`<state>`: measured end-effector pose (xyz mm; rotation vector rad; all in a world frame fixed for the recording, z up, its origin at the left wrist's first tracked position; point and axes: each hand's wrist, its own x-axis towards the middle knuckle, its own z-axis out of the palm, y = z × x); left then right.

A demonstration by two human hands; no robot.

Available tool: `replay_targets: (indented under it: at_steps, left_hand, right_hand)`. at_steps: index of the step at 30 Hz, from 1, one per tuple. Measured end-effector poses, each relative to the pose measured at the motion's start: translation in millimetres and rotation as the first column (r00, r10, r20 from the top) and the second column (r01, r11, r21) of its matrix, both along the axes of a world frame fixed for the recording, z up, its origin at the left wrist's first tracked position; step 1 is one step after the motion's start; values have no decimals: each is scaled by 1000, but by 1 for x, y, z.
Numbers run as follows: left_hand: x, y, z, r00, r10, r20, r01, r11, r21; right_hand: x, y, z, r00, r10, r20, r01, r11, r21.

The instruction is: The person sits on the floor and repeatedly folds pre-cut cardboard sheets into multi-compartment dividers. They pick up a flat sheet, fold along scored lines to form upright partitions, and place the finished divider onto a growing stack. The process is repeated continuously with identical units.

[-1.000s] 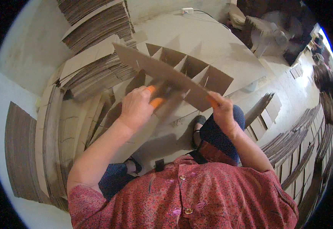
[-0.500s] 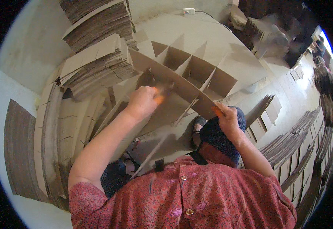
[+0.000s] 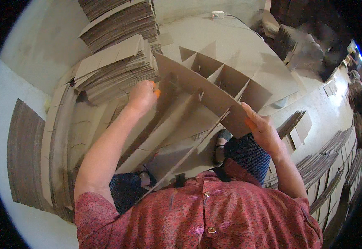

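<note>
A brown cardboard divider (image 3: 201, 83), made of slotted strips crossed into cells, stands tilted before me. My right hand (image 3: 265, 130) grips the right end of its long near strip, index finger stretched along the board. A thin crosswise strip (image 3: 185, 155), seen edge-on, runs from that strip toward my body. My left hand (image 3: 141, 98) is raised left of the divider, near a stack of cardboard strips (image 3: 114, 62). Its fingers are curled; what they hold, if anything, is hidden. Orange covers show on fingers of both hands.
More cardboard is piled at the far left (image 3: 121, 25), and upright sheets (image 3: 27, 153) lean on the left wall. Rows of cardboard strips (image 3: 326, 153) lie on the floor to the right. A white socket box (image 3: 217, 15) with a dark cable sits at the back.
My left hand has moved left and up, away from the divider's near strip. My right hand stays at the strip's right end, its index finger now straighter.
</note>
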<state>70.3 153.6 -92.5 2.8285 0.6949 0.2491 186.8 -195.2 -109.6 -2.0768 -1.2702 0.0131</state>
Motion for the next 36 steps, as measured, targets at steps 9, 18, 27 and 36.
replay_targets:
  at_steps: [9, 18, 27, 36]
  left_hand:
    - [1, 14, 12, 962, 42, 268, -14, 994, -107]
    - [24, 136, 6, 940, -11, 341, -174, 844, 508]
    - [31, 181, 29, 966, 122, 226, -133, 991, 31]
    - [-2, 27, 37, 732, -346, 587, 220, 936, 276]
  right_hand:
    - [19, 13, 18, 998, -49, 44, 53, 996, -78]
    - [59, 49, -23, 988, -46, 147, 41, 998, 38]
    - [65, 46, -21, 922, -193, 335, 166, 980, 108]
    - [2, 95, 36, 658, 229, -718, 189, 872, 451]
